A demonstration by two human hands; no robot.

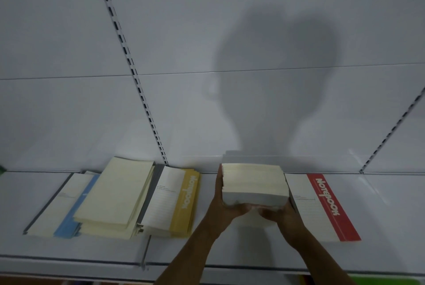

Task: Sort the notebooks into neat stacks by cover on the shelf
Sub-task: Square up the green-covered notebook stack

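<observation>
Both my hands hold a thick stack of notebooks [254,183] upright on its edge, cream page edges facing me, in the middle of the white shelf [207,250]. My left hand [226,206] grips its left side and bottom corner. My right hand [279,214] curls under its bottom right corner. A red-cover notebook [322,206] lies flat just right of the stack. To the left lie a yellow-cover stack [174,202], a cream pile with no cover showing [115,195] and a blue-cover stack [62,206].
The white back panel [230,78] rises behind the shelf, with slotted uprights [135,73] at left and far right. The shelf's front lip [92,261] runs along the bottom. Something green [386,281] shows below the shelf at bottom right.
</observation>
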